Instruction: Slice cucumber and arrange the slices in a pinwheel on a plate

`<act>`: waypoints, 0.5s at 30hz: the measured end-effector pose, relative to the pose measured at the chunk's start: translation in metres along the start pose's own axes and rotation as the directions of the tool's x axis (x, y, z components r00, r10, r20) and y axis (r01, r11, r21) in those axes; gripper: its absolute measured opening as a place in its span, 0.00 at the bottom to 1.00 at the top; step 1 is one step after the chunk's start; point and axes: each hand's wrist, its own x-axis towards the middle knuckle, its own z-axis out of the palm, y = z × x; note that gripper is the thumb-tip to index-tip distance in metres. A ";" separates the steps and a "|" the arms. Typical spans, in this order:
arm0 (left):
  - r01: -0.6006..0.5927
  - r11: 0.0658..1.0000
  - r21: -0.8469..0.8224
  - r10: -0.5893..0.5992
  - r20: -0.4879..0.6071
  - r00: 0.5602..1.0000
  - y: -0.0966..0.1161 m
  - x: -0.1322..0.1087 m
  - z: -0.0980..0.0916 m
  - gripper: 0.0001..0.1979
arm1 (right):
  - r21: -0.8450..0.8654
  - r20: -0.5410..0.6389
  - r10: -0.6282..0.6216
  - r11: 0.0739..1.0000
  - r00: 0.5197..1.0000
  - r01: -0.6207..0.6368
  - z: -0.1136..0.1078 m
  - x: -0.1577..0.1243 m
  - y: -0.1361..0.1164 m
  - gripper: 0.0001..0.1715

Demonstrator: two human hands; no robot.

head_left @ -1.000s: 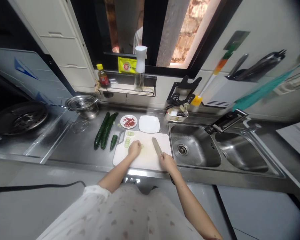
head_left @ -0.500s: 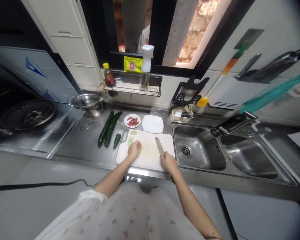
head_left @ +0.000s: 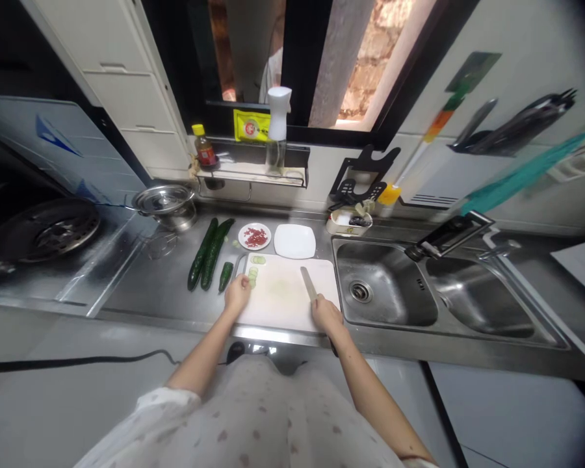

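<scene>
My right hand (head_left: 327,314) is wrapped round the handle of a kitchen knife (head_left: 308,282), whose blade points away from me over the right half of the white cutting board (head_left: 292,309). At the board's left edge, my left hand (head_left: 237,295) has its fingers curled together, with the fingertips beside a row of cucumber slices (head_left: 253,278). Whatever those fingers pinch is too small to make out. More cucumber slices (head_left: 258,259) lie at the board's upper left. A short piece of cucumber (head_left: 225,277) rests on the counter, just beyond my left hand.
Two whole cucumbers (head_left: 208,255) lie left of the board. Behind it stand a plate of chopped red pieces (head_left: 244,242) and a white square plate (head_left: 295,242). A steel pot (head_left: 175,211) is farther left. The double sink (head_left: 394,286) borders the board's right side.
My left hand has moved left across the board, from its middle-left to its left edge by the slices. The right hand and knife stay nearly in place. The view has shifted slightly.
</scene>
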 end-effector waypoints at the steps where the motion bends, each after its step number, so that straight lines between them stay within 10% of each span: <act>1: 0.003 1.000 0.015 -0.003 0.000 1.000 -0.001 0.000 0.000 0.08 | -0.001 -0.003 -0.002 1.000 1.000 0.002 0.000 0.000 0.000 0.21; 15: -0.102 0.992 0.068 0.105 -0.042 0.994 -0.005 0.011 0.009 0.12 | -0.018 0.002 -0.011 1.000 1.000 0.011 0.000 -0.001 -0.002 0.22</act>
